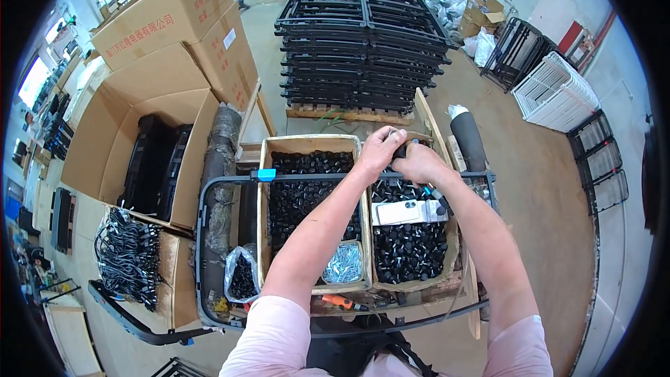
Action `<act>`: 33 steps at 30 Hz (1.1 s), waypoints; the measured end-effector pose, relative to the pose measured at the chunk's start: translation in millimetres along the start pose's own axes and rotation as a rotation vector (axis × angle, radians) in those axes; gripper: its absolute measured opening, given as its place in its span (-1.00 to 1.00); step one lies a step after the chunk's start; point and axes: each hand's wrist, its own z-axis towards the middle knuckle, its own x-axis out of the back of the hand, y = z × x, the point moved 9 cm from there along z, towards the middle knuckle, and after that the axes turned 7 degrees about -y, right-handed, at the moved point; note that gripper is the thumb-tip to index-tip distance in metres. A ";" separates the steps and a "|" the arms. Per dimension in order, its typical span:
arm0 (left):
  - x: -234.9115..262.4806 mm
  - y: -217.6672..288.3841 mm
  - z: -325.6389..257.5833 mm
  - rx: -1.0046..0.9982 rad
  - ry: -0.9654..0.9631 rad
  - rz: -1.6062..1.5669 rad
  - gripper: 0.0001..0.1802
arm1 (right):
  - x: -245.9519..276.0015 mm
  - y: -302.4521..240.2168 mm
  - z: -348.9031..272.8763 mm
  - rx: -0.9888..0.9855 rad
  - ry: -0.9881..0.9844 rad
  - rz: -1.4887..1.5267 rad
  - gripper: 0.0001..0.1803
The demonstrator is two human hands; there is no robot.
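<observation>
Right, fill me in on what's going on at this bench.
A person stands over two open cardboard boxes filled with small black round parts. Both hands meet above the far edge of the boxes: the left hand and right hand grip a small black part between them. A black metal frame runs around the boxes, and a white phone lies on the right-hand parts.

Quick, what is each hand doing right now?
Left hand: closed on a small black part.
Right hand: closed, gripping the same small black part from the other side.
</observation>
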 end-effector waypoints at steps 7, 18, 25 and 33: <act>-4.1 -4.6 -1.1 0.013 0.002 0.057 -0.71 | -7.5 6.7 3.3 0.020 0.019 0.099 -0.52; 2.0 -9.4 -2.5 -0.001 -0.025 -0.031 -0.71 | -28.3 19.9 35.9 0.098 -0.076 0.446 -0.88; -0.8 -5.3 -0.1 0.012 -0.038 0.027 -0.70 | -27.1 24.4 41.2 0.067 -0.053 0.425 -0.91; -6.7 -2.8 -1.1 0.043 -0.047 0.067 -0.72 | -25.2 19.2 25.2 0.092 -0.034 0.452 -0.86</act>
